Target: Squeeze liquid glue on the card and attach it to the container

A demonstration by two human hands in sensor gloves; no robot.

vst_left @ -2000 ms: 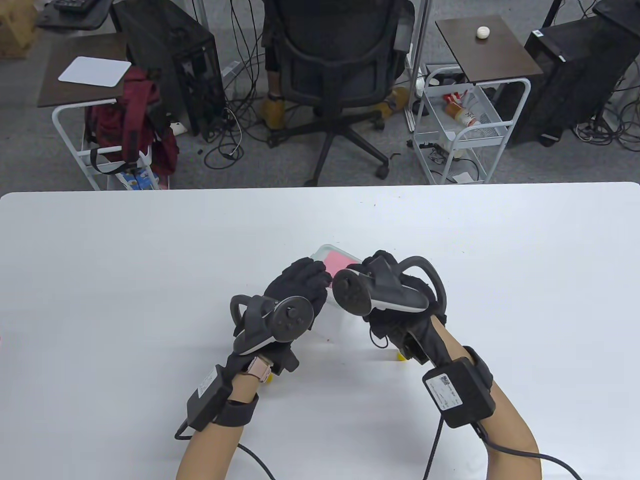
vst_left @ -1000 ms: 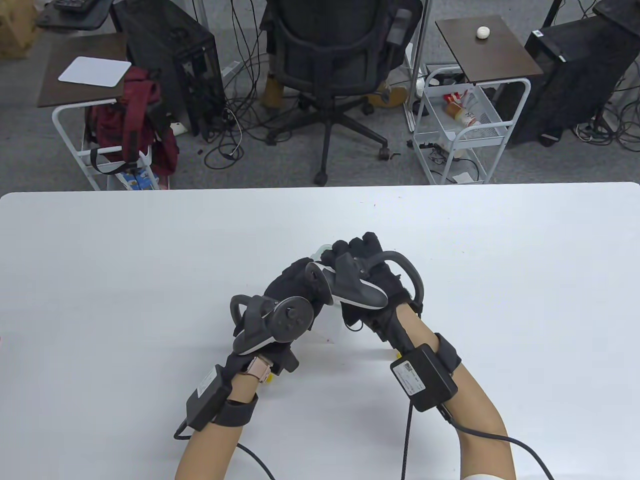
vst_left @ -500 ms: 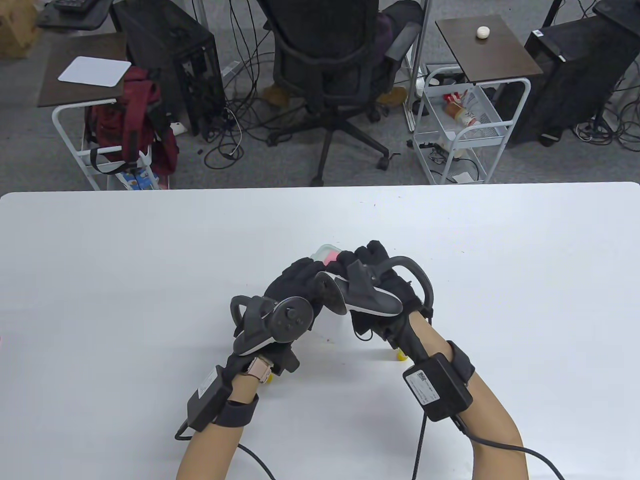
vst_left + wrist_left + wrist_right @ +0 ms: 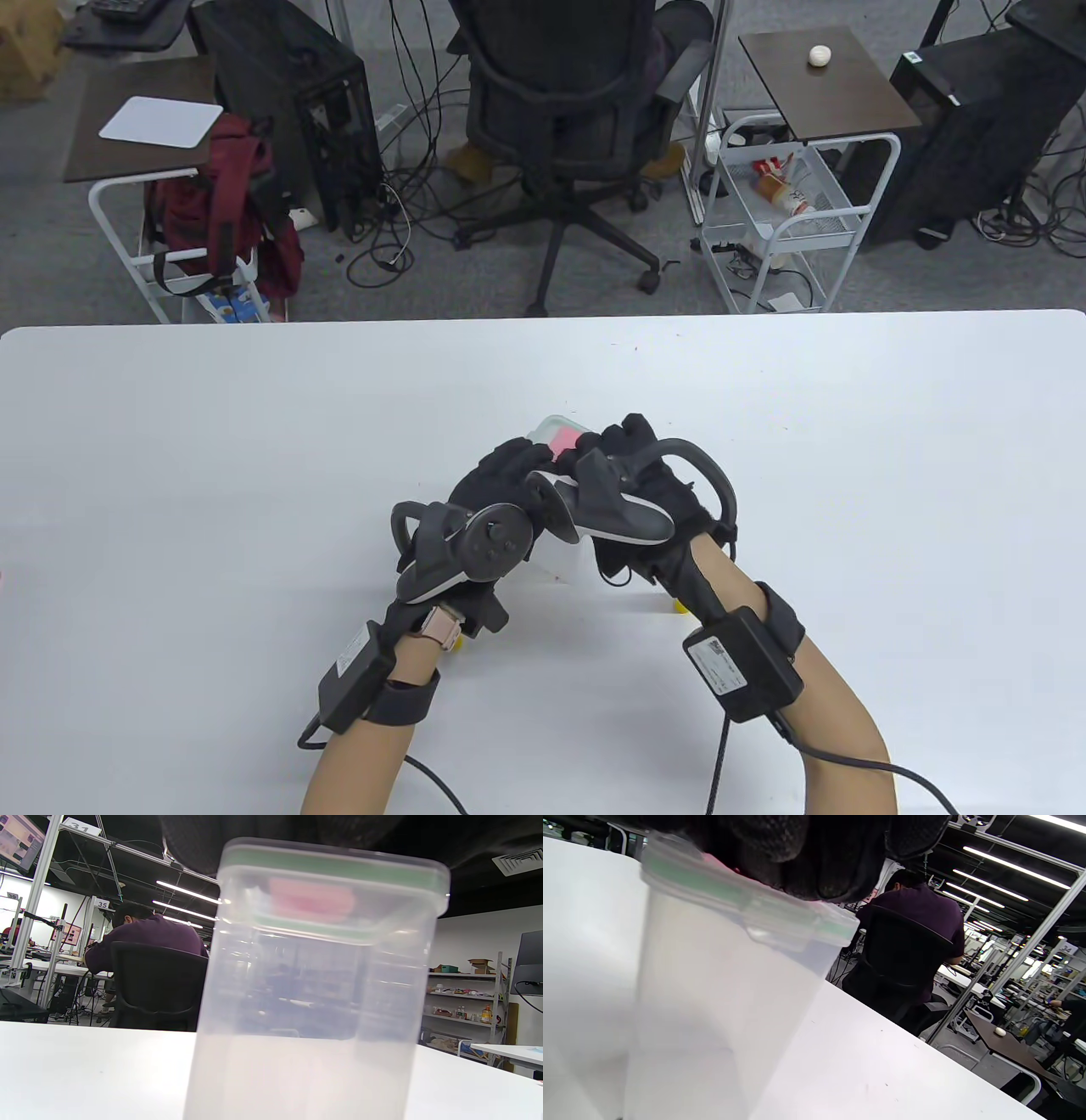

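Note:
A clear plastic container [image 4: 314, 993] with a green-sealed lid stands upright mid-table; its far corner [image 4: 550, 424] shows between my hands. A pink card [image 4: 563, 441] lies on the lid and also shows through the lid in the left wrist view [image 4: 312, 899]. My left hand [image 4: 502, 475] holds the container from the left, glove over the lid's near edge [image 4: 254, 840]. My right hand [image 4: 624, 450] lies on the lid from the right, its fingers [image 4: 801, 861] pressing on the card and the lid's edge. Most of the card is hidden under the gloves.
Two small yellow objects lie on the table [image 4: 212, 475], one by my left wrist [image 4: 459, 643], one under my right forearm [image 4: 680, 604]. Beyond the far edge stand an office chair [image 4: 577, 110] with a seated person and a wire cart [image 4: 785, 212].
My right hand moved left from beside the container onto the lid, covered the card, then shifted slightly so a pink corner shows. My left hand has kept still.

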